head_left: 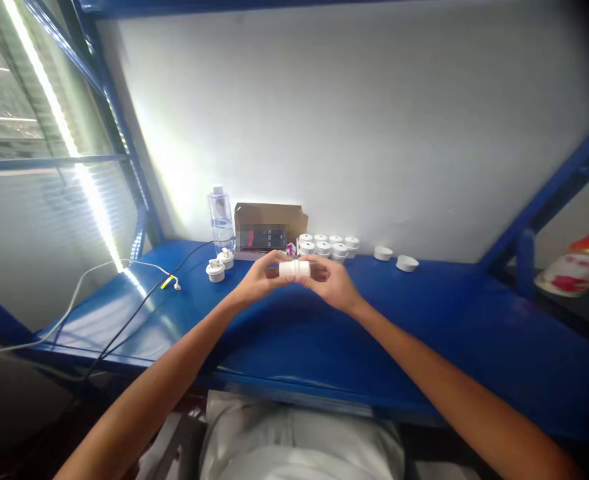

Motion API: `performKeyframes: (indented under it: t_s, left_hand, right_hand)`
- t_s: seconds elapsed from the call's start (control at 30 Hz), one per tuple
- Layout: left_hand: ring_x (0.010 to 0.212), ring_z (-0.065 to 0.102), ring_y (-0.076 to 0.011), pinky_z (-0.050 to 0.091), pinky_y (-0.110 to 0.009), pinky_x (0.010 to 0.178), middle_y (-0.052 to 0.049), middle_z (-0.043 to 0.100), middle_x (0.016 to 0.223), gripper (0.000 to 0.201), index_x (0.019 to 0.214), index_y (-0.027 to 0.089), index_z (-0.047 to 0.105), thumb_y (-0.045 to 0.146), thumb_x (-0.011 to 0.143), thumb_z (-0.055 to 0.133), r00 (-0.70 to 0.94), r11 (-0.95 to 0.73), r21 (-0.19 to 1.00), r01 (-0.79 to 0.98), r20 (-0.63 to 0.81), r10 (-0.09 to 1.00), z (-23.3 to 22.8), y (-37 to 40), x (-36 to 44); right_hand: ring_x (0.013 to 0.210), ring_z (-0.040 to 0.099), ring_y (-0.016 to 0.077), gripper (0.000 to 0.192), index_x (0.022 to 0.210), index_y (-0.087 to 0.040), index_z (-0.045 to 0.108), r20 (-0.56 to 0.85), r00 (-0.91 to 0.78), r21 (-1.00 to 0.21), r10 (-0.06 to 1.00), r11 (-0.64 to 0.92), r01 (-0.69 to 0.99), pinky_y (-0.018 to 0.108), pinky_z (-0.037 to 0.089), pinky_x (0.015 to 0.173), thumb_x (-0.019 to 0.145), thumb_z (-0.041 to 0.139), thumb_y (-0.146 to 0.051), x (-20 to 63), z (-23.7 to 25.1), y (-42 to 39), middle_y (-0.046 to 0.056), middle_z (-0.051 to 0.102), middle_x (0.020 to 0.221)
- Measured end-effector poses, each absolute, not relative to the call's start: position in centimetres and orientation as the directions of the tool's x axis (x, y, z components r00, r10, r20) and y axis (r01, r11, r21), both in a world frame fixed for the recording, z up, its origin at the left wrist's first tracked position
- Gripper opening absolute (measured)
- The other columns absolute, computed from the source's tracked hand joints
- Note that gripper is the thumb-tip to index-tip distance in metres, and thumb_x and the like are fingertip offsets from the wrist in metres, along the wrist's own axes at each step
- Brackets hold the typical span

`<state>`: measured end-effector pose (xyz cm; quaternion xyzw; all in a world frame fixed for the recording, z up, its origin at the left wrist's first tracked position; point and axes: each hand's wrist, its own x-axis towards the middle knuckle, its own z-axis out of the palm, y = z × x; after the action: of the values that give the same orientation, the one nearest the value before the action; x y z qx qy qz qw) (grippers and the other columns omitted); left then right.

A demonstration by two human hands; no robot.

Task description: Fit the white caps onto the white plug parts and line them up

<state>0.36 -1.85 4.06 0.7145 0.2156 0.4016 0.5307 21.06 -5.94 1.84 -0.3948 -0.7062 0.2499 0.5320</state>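
Between my two hands is a white cylindrical plastic part (294, 269), held sideways above the blue table (294, 340). A raised seam runs around its middle. My left hand (260, 280) grips its left end with fingers closed around it. On the opposite end, my right hand (338, 287) has its fingers closed in the same way. Just behind the hands stand several white round parts (323, 249) with dark centre holes. Two shallow white caps (383, 253) lie to their right. Left of my hands sit two white round pieces (215, 271) with raised bits on top.
A clear water bottle (220, 220) stands at the back left beside an open cardboard box (269, 212) with a phone (268, 239) showing a timer. Black (139, 303) and white cables (77, 293) cross the left side. Blue frame posts flank the table; a red-and-white can (574, 270) is far right.
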Motion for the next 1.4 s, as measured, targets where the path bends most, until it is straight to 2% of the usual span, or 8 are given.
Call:
performKeyframes:
  t_s: [0.13, 0.33, 0.53, 0.73, 1.07, 1.17, 1.23, 1.4]
  left_hand:
    - [0.061, 0.061, -0.0142, 0.045, -0.027, 0.060, -0.005, 0.064, 0.071, 0.049, 0.093, 0.011, 0.064, 0.059, 0.091, 0.055, 0.615, -0.214, 0.975, -0.061, 0.206, 0.761, 4.0, -1.7, 0.4]
    - [0.095, 0.064, -0.0185, 0.050, -0.028, 0.080, -0.006, 0.068, 0.105, 0.050, 0.109, 0.018, 0.064, 0.037, 0.069, 0.085, 0.577, -0.329, 0.930, -0.162, 0.360, 0.734, 4.0, -1.7, 0.3]
    - [0.061, 0.061, -0.0138, 0.045, -0.027, 0.059, -0.004, 0.064, 0.074, 0.047, 0.100, 0.013, 0.064, 0.058, 0.089, 0.059, 0.635, -0.191, 0.982, -0.002, 0.149, 0.758, 3.9, -1.4, 0.1]
    - [0.094, 0.064, -0.0191, 0.050, -0.030, 0.082, -0.006, 0.068, 0.100, 0.053, 0.113, 0.018, 0.059, 0.038, 0.071, 0.085, 0.604, -0.311, 0.938, -0.150, 0.336, 0.723, 4.1, -1.6, 0.1]
    - [0.084, 0.063, -0.0162, 0.047, -0.026, 0.072, -0.003, 0.065, 0.092, 0.052, 0.115, 0.020, 0.051, 0.038, 0.076, 0.080, 0.621, -0.340, 0.928, -0.152, 0.357, 0.697, 3.9, -2.4, 1.0]
    - [0.076, 0.063, -0.0148, 0.047, -0.025, 0.067, -0.002, 0.066, 0.087, 0.047, 0.109, 0.018, 0.054, 0.042, 0.077, 0.079, 0.624, -0.326, 0.940, -0.105, 0.317, 0.714, 3.7, -2.1, 0.9]
    - [0.065, 0.061, -0.0131, 0.045, -0.024, 0.060, -0.002, 0.065, 0.079, 0.042, 0.101, 0.016, 0.057, 0.049, 0.082, 0.073, 0.621, -0.309, 0.950, -0.053, 0.273, 0.734, 3.6, -1.9, 0.8]
    - [0.049, 0.056, -0.0120, 0.040, -0.026, 0.051, 0.000, 0.058, 0.061, 0.048, 0.085, 0.014, 0.058, 0.062, 0.091, 0.053, 0.634, -0.231, 0.973, 0.021, 0.166, 0.755, 3.7, -1.8, 0.7]
  right_hand:
    - [0.119, 0.065, 0.0293, 0.033, 0.111, -0.025, 0.070, 0.716, -0.169, -0.601, 0.677, 0.721, 0.345, 0.045, 0.050, 0.107, 0.080, 0.076, -0.035, 20.8, 2.2, -6.3, 0.007, 0.069, 0.126]
    - [0.078, 0.075, 0.0278, 0.042, 0.116, -0.019, 0.066, 0.439, -0.097, -0.873, 0.893, 0.450, 0.190, 0.042, 0.064, 0.073, 0.087, 0.067, -0.049, 20.6, 1.8, -5.9, 0.008, 0.076, 0.090]
    - [0.120, 0.064, 0.0286, 0.030, 0.110, -0.025, 0.069, 0.713, -0.186, -0.590, 0.676, 0.722, 0.361, 0.046, 0.050, 0.107, 0.081, 0.075, -0.033, 20.5, 1.9, -6.3, 0.008, 0.068, 0.126]
    - [0.063, 0.071, 0.0239, 0.059, 0.124, -0.021, 0.059, 0.384, -0.087, -0.907, 0.919, 0.393, 0.153, 0.038, 0.061, 0.061, 0.076, 0.079, -0.049, 20.0, 2.1, -6.4, 0.006, 0.075, 0.083]
    - [0.053, 0.060, 0.0163, 0.050, 0.096, -0.017, 0.068, 0.245, -0.091, -0.967, 0.965, 0.250, 0.049, 0.027, 0.046, 0.047, 0.086, 0.060, -0.065, 20.9, 2.8, -5.6, 0.001, 0.063, 0.062]
    - [0.057, 0.063, 0.0180, 0.044, 0.092, -0.016, 0.069, 0.228, -0.121, -0.966, 0.966, 0.239, 0.093, 0.030, 0.051, 0.053, 0.086, 0.061, -0.059, 21.3, 2.5, -5.4, 0.004, 0.067, 0.067]
    - [0.071, 0.069, 0.0217, 0.037, 0.098, -0.017, 0.068, 0.334, -0.150, -0.922, 0.930, 0.356, 0.153, 0.035, 0.058, 0.067, 0.081, 0.069, -0.049, 21.5, 2.6, -5.6, 0.005, 0.072, 0.082]
    - [0.105, 0.067, 0.0270, 0.036, 0.105, -0.024, 0.067, 0.654, -0.236, -0.602, 0.719, 0.684, 0.412, 0.044, 0.053, 0.099, 0.070, 0.077, -0.026, 21.6, 3.0, -6.4, 0.005, 0.071, 0.111]
